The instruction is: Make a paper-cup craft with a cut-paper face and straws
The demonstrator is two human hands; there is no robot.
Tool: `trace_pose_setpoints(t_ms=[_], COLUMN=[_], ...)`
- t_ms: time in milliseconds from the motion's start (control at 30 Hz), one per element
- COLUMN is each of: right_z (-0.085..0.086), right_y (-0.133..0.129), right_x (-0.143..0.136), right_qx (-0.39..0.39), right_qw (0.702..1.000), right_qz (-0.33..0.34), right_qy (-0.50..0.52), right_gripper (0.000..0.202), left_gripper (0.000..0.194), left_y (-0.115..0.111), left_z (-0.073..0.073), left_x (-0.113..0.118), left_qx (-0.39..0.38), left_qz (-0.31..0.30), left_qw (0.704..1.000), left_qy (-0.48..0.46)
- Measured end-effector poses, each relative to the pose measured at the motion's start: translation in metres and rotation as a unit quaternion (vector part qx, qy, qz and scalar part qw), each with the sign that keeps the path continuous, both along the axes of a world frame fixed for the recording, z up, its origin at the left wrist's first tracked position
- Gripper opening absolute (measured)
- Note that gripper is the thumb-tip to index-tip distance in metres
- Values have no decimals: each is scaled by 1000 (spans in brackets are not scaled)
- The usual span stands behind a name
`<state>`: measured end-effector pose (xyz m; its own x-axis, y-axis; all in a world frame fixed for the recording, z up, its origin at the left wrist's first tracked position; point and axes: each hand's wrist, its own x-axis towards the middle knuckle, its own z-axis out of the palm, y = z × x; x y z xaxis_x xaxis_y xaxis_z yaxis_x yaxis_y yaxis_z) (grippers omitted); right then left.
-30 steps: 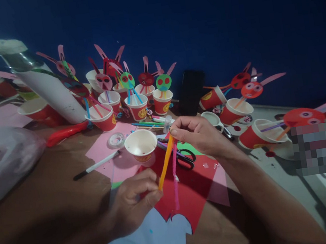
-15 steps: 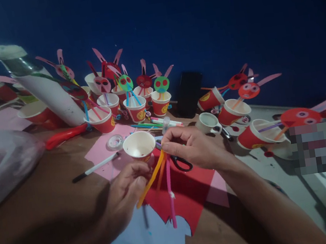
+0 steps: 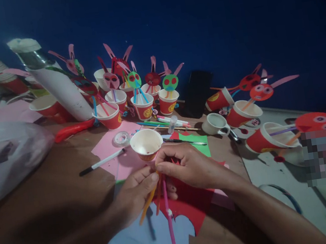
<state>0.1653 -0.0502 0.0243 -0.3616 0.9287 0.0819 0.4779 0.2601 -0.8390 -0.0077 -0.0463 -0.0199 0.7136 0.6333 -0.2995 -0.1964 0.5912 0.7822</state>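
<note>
A paper cup [image 3: 146, 143] stands just beyond my hands. My left hand [image 3: 139, 192] pinches the upper part of an orange pipe cleaner [image 3: 147, 208]. My right hand [image 3: 184, 163] closes on the top ends of the orange and pink pipe cleaners, touching my left fingertips. The pink pipe cleaner [image 3: 171, 234] hangs down over torn light blue paper [image 3: 157, 236], with a small white bit on it. Red paper [image 3: 193, 210] lies below my right hand.
Red cups with paper rabbit faces, such as one cup [image 3: 144, 110], stand at the back. A mug [image 3: 214, 124], tape roll [image 3: 121, 138], marker [image 3: 102, 163] and black pen [image 3: 185, 141] lie nearer. A plastic bag [image 3: 10, 155] is at left.
My hands have come together, and the pipe cleaners have moved lower with them. The view has shifted; green paper and the black pen now show beyond my right hand.
</note>
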Motion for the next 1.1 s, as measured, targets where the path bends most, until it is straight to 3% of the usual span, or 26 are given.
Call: trace_pose_setpoints(t_ms=[367, 600, 933, 1100], right_z=[-6, -6, -2, -7], right_y=[3, 10, 10, 8], right_x=[-3, 7, 9, 6], right_qx=[20, -49, 0, 48], right_qw=[1000, 994, 999, 998], right_qz=[-11, -1, 17, 27], right_qy=[-3, 93, 28, -13], right_gripper=[10, 19, 23, 29], left_gripper=[21, 15, 15, 16], left_y=[-2, 1, 4, 3], left_z=[2, 3, 5, 5], left_x=[3, 1, 2, 1], left_qx=[-13, 0, -8, -8], left_qz=[38, 63, 98, 86], left_qw=[997, 997, 994, 993], left_qy=[72, 54, 54, 85])
